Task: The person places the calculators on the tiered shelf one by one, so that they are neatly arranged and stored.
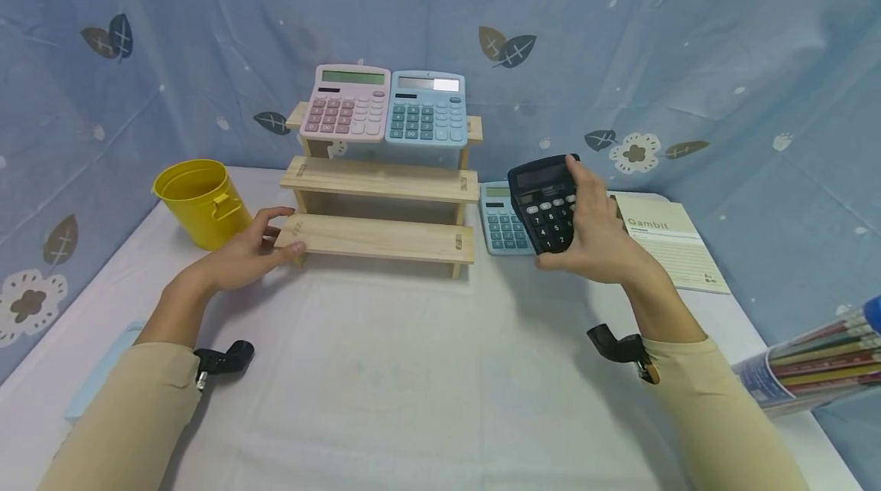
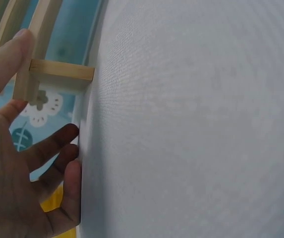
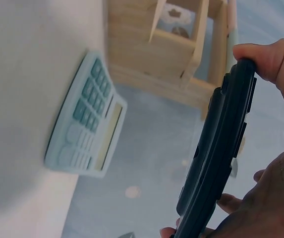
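My right hand (image 1: pixel 602 235) grips a black calculator (image 1: pixel 547 200) by its edges, thumb at the bottom and fingers at the top. It is held tilted above the table, overlapping a light blue calculator (image 3: pixel 85 119) that lies behind it. My left hand (image 1: pixel 241 250) pinches the left end of the lowest board of a wooden three-step shelf (image 1: pixel 378 237); its thumb and index finger lie on either side of the board in the left wrist view. On the top step a pink calculator (image 1: pixel 347 105) and another blue calculator (image 1: pixel 427 110) lean side by side.
A yellow bucket (image 1: pixel 203 204) stands left of the shelf. At the right lie a cream notepad (image 1: pixel 671 238) and, nearer, a clear tube of pencils (image 1: pixel 819 361). A pale blue flat item (image 1: pixel 103 372) is partly hidden by my left sleeve. A patterned blue curtain (image 1: pixel 585 32) hangs behind.
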{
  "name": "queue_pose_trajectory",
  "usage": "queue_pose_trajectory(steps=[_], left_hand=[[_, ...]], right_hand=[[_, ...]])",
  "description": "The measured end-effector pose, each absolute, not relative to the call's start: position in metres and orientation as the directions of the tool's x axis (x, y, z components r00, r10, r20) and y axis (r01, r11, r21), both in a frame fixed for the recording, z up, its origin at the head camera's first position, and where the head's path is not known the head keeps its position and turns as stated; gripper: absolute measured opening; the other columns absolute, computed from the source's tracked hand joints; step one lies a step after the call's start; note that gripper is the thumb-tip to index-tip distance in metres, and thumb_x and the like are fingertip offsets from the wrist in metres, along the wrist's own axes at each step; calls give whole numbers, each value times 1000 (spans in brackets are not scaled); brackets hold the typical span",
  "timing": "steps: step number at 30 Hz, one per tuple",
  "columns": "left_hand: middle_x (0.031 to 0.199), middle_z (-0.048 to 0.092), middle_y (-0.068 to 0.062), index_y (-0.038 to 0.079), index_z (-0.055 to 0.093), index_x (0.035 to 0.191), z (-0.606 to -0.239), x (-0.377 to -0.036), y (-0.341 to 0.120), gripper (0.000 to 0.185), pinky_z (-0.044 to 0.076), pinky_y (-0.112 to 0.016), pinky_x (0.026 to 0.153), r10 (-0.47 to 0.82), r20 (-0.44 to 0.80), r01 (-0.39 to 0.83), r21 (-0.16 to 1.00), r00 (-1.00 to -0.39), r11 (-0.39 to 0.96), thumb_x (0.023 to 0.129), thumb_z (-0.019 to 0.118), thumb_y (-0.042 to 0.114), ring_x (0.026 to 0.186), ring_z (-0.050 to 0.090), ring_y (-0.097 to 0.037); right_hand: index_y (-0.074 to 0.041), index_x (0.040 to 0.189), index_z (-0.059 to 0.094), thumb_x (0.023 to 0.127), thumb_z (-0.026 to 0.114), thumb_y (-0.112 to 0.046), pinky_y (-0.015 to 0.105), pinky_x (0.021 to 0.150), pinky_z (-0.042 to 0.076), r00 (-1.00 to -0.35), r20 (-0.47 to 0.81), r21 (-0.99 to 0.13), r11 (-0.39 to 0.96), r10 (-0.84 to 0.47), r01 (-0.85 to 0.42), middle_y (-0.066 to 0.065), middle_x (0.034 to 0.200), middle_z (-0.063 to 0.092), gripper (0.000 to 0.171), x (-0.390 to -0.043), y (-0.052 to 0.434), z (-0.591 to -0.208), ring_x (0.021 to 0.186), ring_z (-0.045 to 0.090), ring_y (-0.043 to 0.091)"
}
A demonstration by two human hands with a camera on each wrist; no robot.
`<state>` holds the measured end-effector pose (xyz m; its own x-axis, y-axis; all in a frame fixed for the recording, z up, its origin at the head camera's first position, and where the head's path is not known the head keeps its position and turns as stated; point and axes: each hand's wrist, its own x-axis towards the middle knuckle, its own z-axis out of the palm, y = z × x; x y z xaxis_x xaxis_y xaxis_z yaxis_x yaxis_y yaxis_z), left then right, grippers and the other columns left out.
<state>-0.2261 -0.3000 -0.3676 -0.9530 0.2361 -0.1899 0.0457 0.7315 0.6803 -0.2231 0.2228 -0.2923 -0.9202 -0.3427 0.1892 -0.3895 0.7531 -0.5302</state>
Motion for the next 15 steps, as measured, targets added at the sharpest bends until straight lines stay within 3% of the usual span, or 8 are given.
queue_pose_trajectory(steps=[10,15], left_hand=[[154,35,-32,25,4,163,-367,-222,-297,90,33,-68,112,231,-191,41,680,-954,732,100,56,61,139,41,-48],[154,34,-34,23,3,163,-365,-224,-297,88,33,-68,112,237,-191,43,687,-952,725,102,57,56,139,40,-49]], right_hand=[[-29,164,-4,64,89,-25,71,105,26,-906,196,-531,737,-374,-419,14,167,6,136,-224,191,-291,134,21,47],[-28,164,-1,62,87,-26,70,105,28,-878,205,-489,732,-432,-474,14,169,6,134,-227,173,-289,140,21,47]])
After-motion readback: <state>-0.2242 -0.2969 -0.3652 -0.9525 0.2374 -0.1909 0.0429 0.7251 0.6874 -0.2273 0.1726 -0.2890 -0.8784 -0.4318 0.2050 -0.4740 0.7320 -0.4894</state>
